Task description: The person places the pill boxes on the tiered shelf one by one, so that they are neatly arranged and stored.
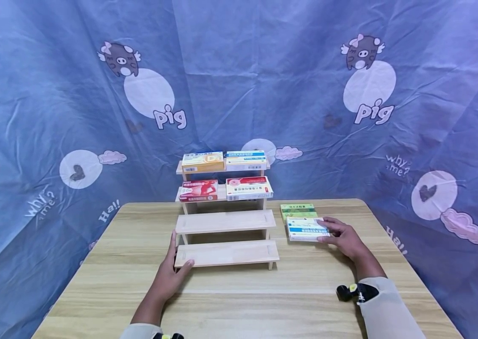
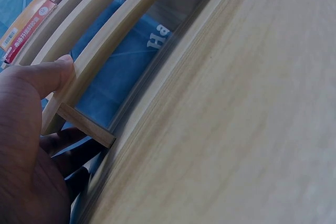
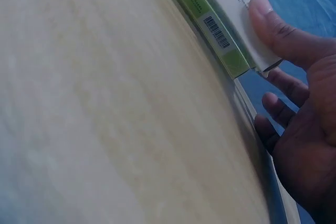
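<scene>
The left hand [image 1: 172,270] grips the left end of the four-tier wooden stand [image 1: 227,254], fingers partly hidden. Right of this, a white-and-blue medicine box [image 1: 304,230], pinched by the right hand [image 1: 345,239], partly obscures a green medicine box [image 1: 298,210].

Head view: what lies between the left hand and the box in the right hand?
The stepped wooden stand, then a narrow strip of bare tabletop, shown in the head view.

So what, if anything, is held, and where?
Right hand: white-blue cardboard box, right end. Left hand: pale wooden tiered rack, left end of bottom shelf.
</scene>
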A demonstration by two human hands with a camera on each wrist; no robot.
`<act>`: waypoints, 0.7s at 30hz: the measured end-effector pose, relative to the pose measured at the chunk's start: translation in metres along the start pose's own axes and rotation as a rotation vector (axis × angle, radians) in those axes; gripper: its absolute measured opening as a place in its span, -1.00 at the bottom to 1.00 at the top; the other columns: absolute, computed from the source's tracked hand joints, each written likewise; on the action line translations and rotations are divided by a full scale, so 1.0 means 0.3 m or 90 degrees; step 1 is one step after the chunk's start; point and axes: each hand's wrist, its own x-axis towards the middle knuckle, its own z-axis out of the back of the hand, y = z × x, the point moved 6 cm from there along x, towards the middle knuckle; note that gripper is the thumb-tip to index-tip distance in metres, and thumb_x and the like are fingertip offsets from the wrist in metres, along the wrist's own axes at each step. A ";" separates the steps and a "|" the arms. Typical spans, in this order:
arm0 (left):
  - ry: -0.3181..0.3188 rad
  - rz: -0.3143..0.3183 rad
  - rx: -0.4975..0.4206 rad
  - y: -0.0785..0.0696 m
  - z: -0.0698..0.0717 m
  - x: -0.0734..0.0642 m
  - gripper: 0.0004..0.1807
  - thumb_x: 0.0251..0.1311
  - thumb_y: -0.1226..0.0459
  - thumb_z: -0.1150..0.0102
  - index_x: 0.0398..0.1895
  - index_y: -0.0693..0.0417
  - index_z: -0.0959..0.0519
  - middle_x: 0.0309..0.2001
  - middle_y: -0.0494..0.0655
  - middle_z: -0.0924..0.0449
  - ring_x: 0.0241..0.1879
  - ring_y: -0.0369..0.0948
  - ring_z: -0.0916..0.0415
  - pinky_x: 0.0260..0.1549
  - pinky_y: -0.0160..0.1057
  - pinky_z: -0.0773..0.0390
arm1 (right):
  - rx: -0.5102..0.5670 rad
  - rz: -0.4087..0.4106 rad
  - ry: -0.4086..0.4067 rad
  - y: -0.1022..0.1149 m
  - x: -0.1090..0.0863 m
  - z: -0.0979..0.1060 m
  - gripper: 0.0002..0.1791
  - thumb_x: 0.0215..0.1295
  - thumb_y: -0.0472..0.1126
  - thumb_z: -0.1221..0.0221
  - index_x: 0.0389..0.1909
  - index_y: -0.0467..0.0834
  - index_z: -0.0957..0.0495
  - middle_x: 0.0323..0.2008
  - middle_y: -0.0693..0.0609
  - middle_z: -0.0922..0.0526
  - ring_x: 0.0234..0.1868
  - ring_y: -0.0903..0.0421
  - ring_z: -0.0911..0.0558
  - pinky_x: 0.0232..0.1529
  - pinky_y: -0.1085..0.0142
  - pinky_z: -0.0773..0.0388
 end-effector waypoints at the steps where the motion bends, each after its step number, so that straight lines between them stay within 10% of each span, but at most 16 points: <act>1: -0.001 0.000 0.001 -0.001 0.000 0.000 0.18 0.54 0.03 -0.32 0.82 -0.45 0.43 0.70 0.32 -0.18 0.70 0.24 -0.14 0.64 0.37 -0.11 | 0.001 -0.002 -0.003 0.002 -0.001 0.002 -0.25 0.36 -0.14 -0.50 0.51 -0.22 -0.51 0.64 -0.39 -0.29 0.63 -0.45 -0.29 0.40 -0.05 -0.43; 9: -0.001 0.000 -0.004 -0.002 -0.001 -0.001 0.19 0.54 0.05 -0.32 0.82 -0.45 0.43 0.70 0.33 -0.19 0.69 0.25 -0.16 0.64 0.37 -0.11 | 0.041 -0.008 -0.009 0.006 -0.003 0.012 -0.25 0.38 -0.15 -0.49 0.54 -0.20 -0.49 0.67 -0.36 -0.25 0.64 -0.48 -0.26 0.50 -0.25 -0.32; 16: 0.000 0.002 -0.004 0.002 -0.003 0.000 0.19 0.54 0.04 -0.32 0.81 -0.45 0.43 0.70 0.33 -0.18 0.69 0.25 -0.16 0.64 0.37 -0.11 | 0.049 -0.013 -0.029 0.018 -0.006 0.031 -0.25 0.37 -0.17 -0.49 0.53 -0.20 -0.49 0.66 -0.34 -0.28 0.62 -0.41 -0.30 0.24 0.28 -0.39; 21: 0.002 0.000 -0.008 0.002 -0.004 0.000 0.18 0.55 0.06 -0.31 0.81 -0.46 0.44 0.70 0.33 -0.19 0.69 0.25 -0.17 0.64 0.36 -0.11 | 0.060 -0.016 -0.041 0.027 -0.006 0.042 -0.25 0.37 -0.17 -0.49 0.54 -0.18 -0.48 0.67 -0.30 -0.29 0.68 -0.35 -0.22 0.22 0.29 -0.35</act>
